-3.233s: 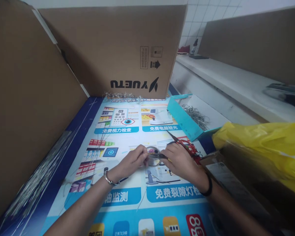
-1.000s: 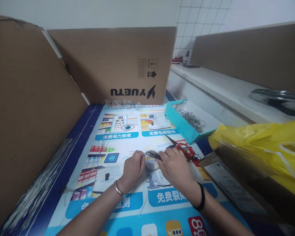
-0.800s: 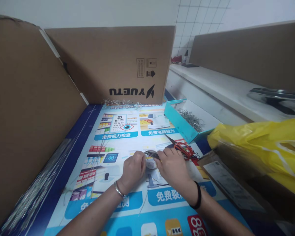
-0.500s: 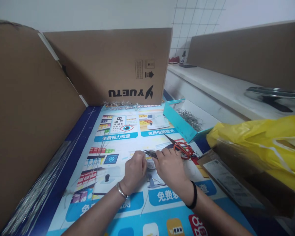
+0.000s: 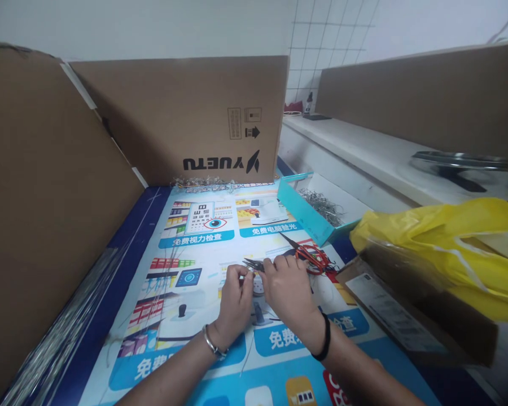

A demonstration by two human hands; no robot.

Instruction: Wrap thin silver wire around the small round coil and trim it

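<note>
Both hands work close together over a printed blue poster mat (image 5: 203, 242). My right hand (image 5: 287, 286) is closed around slim dark pliers (image 5: 254, 264), their pointed tip aimed left. My left hand (image 5: 236, 294) is closed in a pinch right at the pliers' tip, holding something too small to make out. A metal bangle circles the left wrist and a black band the right. Red-handled scissors (image 5: 311, 256) lie on the mat just past my right hand.
A teal box (image 5: 298, 210) with several bent metal wire bits sits to the right. A yellow plastic bag (image 5: 440, 242) lies over a cardboard box at right. A tall cardboard carton (image 5: 186, 113) stands behind, a cardboard panel (image 5: 42, 192) at left, with straight wires (image 5: 68, 327) beside it.
The view has drifted up and right. Both hands stayed together on the mat, the pliers still meeting the left hand's pinch; the hands shifted slightly.
</note>
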